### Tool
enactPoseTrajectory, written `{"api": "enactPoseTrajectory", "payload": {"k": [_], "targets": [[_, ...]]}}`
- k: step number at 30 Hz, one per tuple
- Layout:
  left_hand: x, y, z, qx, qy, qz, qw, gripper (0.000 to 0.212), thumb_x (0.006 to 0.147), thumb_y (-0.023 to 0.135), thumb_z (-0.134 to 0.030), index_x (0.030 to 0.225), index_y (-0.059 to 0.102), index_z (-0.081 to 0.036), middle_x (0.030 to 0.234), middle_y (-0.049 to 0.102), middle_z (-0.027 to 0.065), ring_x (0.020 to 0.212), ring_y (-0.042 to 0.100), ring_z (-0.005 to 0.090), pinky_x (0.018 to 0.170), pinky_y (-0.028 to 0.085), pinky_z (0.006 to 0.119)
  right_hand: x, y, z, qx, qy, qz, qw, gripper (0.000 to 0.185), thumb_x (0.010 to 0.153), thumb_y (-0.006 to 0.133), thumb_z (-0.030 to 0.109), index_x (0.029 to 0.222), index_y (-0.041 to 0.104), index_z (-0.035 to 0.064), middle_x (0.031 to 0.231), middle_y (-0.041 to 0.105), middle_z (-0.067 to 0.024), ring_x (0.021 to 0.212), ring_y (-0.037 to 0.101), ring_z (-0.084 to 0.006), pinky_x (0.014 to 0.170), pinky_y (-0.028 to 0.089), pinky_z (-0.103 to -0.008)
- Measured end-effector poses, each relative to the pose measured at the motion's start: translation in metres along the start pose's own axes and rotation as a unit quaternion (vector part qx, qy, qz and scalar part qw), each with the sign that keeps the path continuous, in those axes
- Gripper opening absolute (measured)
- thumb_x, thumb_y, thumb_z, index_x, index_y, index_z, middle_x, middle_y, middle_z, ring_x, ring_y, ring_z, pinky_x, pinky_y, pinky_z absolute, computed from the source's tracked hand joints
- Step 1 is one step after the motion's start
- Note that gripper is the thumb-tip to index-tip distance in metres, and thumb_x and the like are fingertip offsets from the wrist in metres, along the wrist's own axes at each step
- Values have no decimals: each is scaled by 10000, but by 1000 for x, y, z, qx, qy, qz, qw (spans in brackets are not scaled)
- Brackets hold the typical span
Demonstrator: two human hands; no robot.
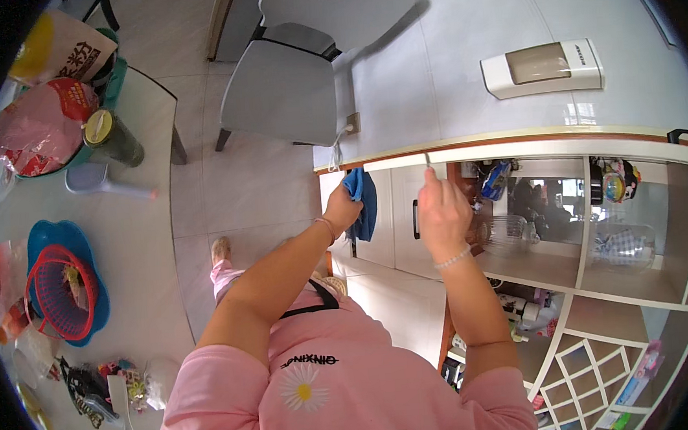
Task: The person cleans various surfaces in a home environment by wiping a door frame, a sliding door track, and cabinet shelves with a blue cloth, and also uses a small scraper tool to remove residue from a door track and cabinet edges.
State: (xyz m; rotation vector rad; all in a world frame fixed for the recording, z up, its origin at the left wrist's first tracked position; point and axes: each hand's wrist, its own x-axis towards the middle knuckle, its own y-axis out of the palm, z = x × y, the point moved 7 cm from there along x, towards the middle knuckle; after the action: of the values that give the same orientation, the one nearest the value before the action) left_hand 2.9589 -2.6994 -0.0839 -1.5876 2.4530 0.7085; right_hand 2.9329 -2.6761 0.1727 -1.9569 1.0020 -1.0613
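My left hand [342, 209] grips a blue cloth [364, 205] at the left end of a white cabinet [405, 196]. Part of the cloth hangs down over a white panel. My right hand [445, 214] is raised in front of the cabinet with its fingers curled. Its index finger reaches up to a small grey handle-like piece [427, 159] on the long white edge; whether it grips that piece is hidden. Just left of this hand, a black handle [416, 219] sits on a white cabinet door.
Open shelves [584, 230] at the right hold glass jars [507, 233] and small items. A white dispenser [542, 68] is on the tiled wall. A grey chair [283, 91] stands ahead. The left table [144, 239] bears a red basket [65, 291], bags and a lidded jar [112, 137].
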Motion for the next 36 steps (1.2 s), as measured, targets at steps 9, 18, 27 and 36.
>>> {"api": "enactPoseTrajectory", "payload": {"k": [9,18,27,36], "targets": [[1,-97,41,21,-65,-160,985,389,664,597,-21,1050,565,20,859,640,122,782,627,248,696,496,360,9,103,28,47,82,113,989,195,777,525,48,944,597,-23,769,606,-123,681,618,-251,569,515,-344],[-5,-35,-221,-157,256,-70,951,592,874,600,-299,1340,362,-21,1270,477,173,1128,487,241,954,392,361,-89,131,3,168,216,216,937,97,796,515,105,785,592,48,754,625,-164,711,618,-344,651,497,-446],[-76,99,-406,131,603,-190,763,641,792,627,-283,1322,374,-26,1280,407,191,1069,450,333,857,348,443,-222,99,-43,173,367,255,878,70,759,600,105,783,627,45,719,614,-182,695,607,-365,623,475,-438],[48,23,-155,272,420,-209,841,610,711,557,32,1297,394,-18,1117,547,160,949,517,335,839,403,432,-286,83,-63,121,432,309,838,95,777,579,117,804,645,53,729,631,-173,681,617,-350,636,492,-429]]}}
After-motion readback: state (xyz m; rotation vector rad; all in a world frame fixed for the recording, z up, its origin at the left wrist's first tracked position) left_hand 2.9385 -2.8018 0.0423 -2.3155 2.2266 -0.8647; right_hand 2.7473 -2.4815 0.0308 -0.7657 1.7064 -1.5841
